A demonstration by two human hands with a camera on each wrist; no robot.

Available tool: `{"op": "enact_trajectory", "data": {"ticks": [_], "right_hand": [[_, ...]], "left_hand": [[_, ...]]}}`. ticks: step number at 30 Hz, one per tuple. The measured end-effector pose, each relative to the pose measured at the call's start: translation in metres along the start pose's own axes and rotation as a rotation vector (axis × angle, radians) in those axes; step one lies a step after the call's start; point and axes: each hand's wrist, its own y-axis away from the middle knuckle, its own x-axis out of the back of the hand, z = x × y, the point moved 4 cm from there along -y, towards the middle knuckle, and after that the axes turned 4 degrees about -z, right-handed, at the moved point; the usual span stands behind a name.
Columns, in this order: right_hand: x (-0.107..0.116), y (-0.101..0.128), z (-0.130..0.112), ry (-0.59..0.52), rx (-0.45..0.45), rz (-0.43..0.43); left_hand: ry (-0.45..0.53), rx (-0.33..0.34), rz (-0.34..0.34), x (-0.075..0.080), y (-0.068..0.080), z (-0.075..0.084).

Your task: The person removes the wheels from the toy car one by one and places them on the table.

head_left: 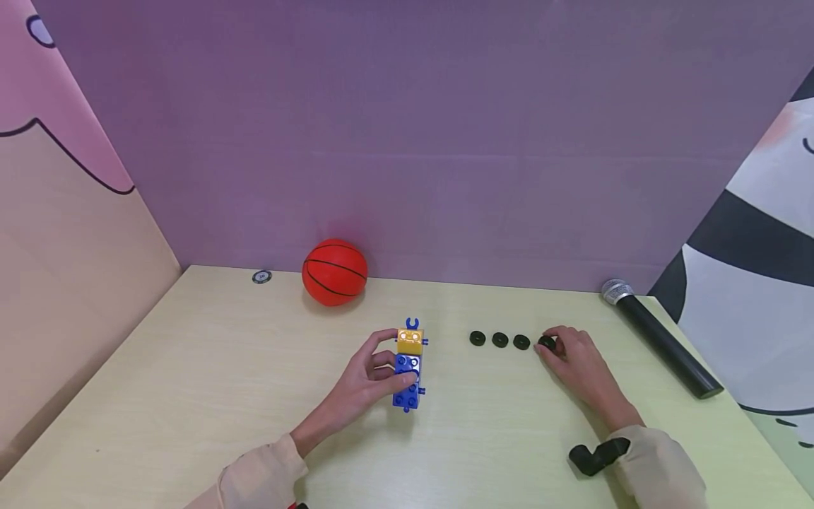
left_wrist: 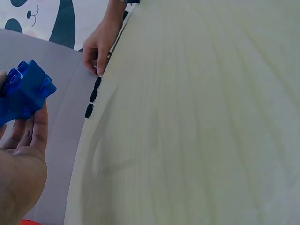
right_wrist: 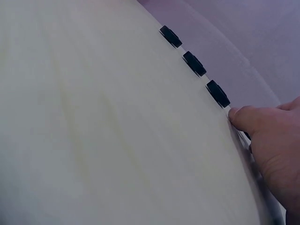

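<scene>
My left hand (head_left: pixel 357 385) holds a toy-block body (head_left: pixel 407 385) above the table, thumb on its studded top and fingers at its far side. The body has a yellow block at the far end and a blue one nearer, with small blue pegs on its sides and a blue hook at the tip. Only its blue part (left_wrist: pixel 28 91) shows in the left wrist view. Over to the right, my right hand (head_left: pixel 580 367) pinches a small black toy wheel (head_left: pixel 547 343) at table level. Three matching wheels (head_left: pixel 499 340) lie flat in a row to its left.
A red ball (head_left: pixel 334 272) with black lines sits near the table's back edge, beside a small round disc (head_left: pixel 262 276). At the right edge lies a black microphone (head_left: pixel 668 346) with a silver head. A purple panel (head_left: pixel 432 141) stands behind the table (head_left: pixel 210 367).
</scene>
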Motion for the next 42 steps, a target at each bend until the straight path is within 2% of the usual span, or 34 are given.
{"op": "enact_trajectory", "data": {"ticks": [12,42], "right_hand": [[-0.0006,-0.0013,-0.0013,-0.007,0.018,0.038],[-0.0027,0.0016,0.0017,-0.048,-0.056,-0.01]], "left_hand": [[-0.001,-0.006,0.006,0.0005,0.0013,0.0014],[-0.004,-0.016,0.012,0.0046,0.0033,0.0032]]}}
